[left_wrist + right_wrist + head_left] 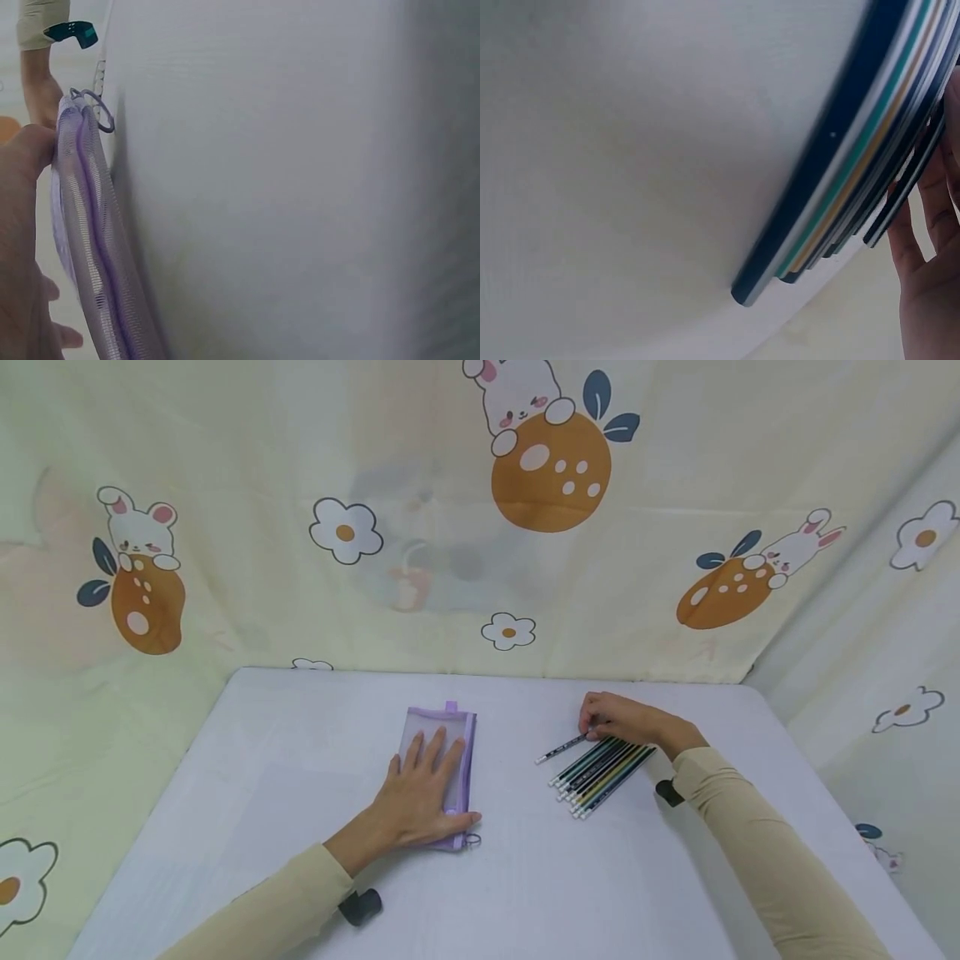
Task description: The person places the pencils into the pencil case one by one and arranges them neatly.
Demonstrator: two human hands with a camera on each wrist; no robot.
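A lilac mesh zip pouch [420, 722] lies lengthwise on the white table. On top of it rests my left hand [420, 789], palm down with fingers spread. The left wrist view shows the pouch [94, 240] edge-on, with a small ring [97, 112] at its near end. To the right, my right hand [626, 718] pinches one dark patterned pencil [561, 749] at the far side of a row of pencils [603, 777]. In the right wrist view, the held pencil [909, 184] sits by the fingers, beside the other pencils [825, 180]. Its gripped part is partly hidden.
The white tabletop [502, 893] ends at a cream curtain [420, 635] with rabbit and flower prints, which hangs behind and along the sides. A dark device sits at each wrist.
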